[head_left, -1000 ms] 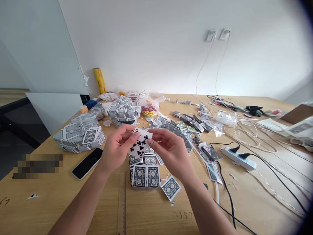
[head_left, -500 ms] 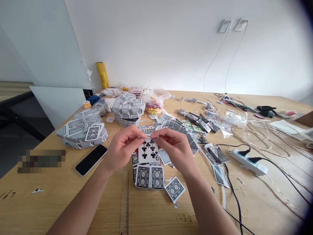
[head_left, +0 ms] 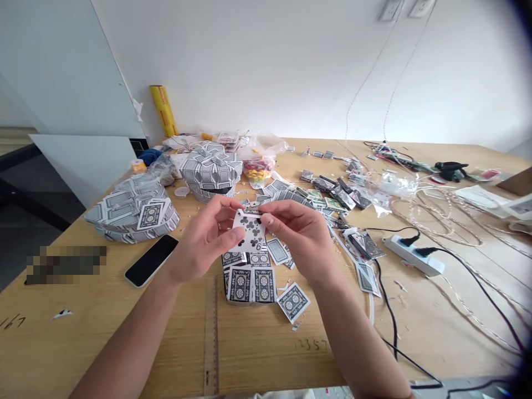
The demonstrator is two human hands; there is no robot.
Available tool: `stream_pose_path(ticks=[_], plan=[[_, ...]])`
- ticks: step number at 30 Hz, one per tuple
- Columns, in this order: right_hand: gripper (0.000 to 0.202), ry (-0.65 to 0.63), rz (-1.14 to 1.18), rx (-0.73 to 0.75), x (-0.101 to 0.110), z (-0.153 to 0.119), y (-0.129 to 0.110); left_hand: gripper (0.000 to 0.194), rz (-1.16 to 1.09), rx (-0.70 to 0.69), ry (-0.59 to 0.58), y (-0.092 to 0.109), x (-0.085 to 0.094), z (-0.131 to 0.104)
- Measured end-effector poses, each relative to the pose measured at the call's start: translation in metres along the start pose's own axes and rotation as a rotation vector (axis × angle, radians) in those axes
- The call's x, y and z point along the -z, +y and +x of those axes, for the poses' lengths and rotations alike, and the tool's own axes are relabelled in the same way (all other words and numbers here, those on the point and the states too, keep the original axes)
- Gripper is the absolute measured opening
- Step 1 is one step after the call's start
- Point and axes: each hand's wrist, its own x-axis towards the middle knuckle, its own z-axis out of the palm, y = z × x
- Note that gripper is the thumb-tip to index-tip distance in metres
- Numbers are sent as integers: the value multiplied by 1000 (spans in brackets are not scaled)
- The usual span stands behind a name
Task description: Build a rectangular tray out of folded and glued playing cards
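Observation:
My left hand [head_left: 203, 238] and my right hand [head_left: 300, 235] hold a clubs playing card [head_left: 251, 231] between them, face towards me. Its top edge is folded over and shows a strip of dark back. The left thumb lies on the card's left side, while the right thumb and fingers pinch its upper right corner. Below the hands sits a low block of blue-backed cards [head_left: 251, 284], partly hidden by the held card. One loose blue-backed card [head_left: 293, 302] lies at its right, and a clear ruler [head_left: 211, 338] lies to its left.
Two card-covered boxes stand at the left, a heart-shaped one [head_left: 133, 213] and a rounded one [head_left: 211, 172]. A phone [head_left: 152, 260] lies in front of them. Card packs [head_left: 332, 191] and scraps litter the middle. At right are a power strip [head_left: 413, 255], black cables and coiled cords [head_left: 440, 221].
The card's top edge is now folded over more visibly, and my left thumb has moved down onto its face. The view has tilted down slightly.

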Motion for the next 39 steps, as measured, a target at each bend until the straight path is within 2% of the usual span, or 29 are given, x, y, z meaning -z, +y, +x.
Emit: stream_pose_path(ticks=[3, 5, 7, 11, 15, 19, 22, 24, 27, 30, 32, 36, 39], plan=[[16, 38, 112, 38, 0, 3, 8, 40, -110, 43, -121, -6, 3, 4], [16, 64, 173, 71, 1, 6, 14, 39, -169, 52, -133, -10, 3, 7], [21, 87, 207, 102, 2, 10, 21, 37, -174, 59, -60, -13, 2, 10], [33, 61, 174, 88, 6, 16, 30, 28, -11, 31, 145, -16, 2, 14], [27, 16, 52, 41, 8, 16, 29, 24, 157, -25, 272, -19, 6, 15], [19, 31, 3, 34, 9, 14, 21, 24, 278, -49, 290, -20, 8, 13], [22, 62, -87, 73, 13, 16, 21, 21, 408, -80, 291, -23, 13, 14], [27, 86, -191, 108, 17, 20, 26, 18, 594, -125, 339, -34, 22, 18], [30, 86, -321, 120, 21, 28, 38, 18, 894, -168, 415, -63, 43, 27], [25, 74, -412, 107, 24, 36, 53, 22, 1000, -132, 392, -97, 62, 36], [23, 39, -491, 82, 26, 41, 64, 24, 1017, -108, 378, -114, 68, 38], [26, -96, -653, -11, 30, 49, 84, 26, 1022, -108, 361, -125, 69, 38], [27, -117, -693, -29, 31, 51, 91, 25, 1035, -95, 348, -126, 67, 38]])
